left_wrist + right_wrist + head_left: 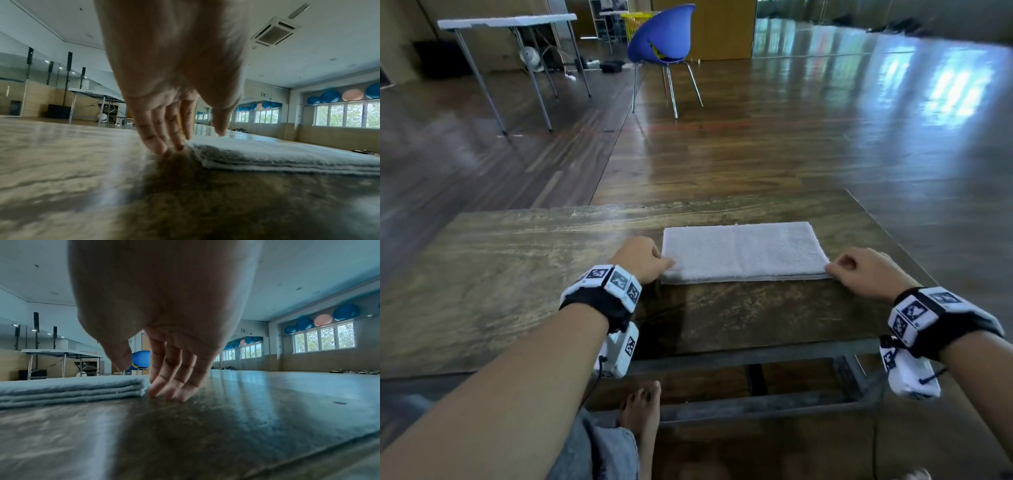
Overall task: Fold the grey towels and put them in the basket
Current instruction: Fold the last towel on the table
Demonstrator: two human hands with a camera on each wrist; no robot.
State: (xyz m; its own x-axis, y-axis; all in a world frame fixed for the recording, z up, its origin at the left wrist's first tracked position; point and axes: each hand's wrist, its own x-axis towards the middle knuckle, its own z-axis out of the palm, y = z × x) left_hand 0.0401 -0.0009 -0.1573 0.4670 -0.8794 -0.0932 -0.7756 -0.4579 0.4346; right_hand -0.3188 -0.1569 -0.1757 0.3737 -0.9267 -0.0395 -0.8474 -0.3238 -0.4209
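Note:
A grey towel (pixel 743 251), folded into a flat several-layer rectangle, lies on the wooden table (pixel 517 274). My left hand (pixel 643 260) is at its left end. In the left wrist view the hand (pixel 195 140) has its fingertips (pixel 164 151) on the table against the towel (pixel 287 154), with the thumb hovering over the top layer. My right hand (pixel 859 270) is at the right end. In the right wrist view the hand (pixel 144 381) has its fingertips (pixel 164 394) touching the table beside the towel (pixel 61 389), with the thumb raised above it. Neither hand holds the cloth.
A yellow basket (pixel 635 24) stands far back behind a blue chair (pixel 664 34). At the back left is a white folding table (pixel 506 22). My bare foot (pixel 643 407) rests below the table's near edge. Glossy wooden floor surrounds the table.

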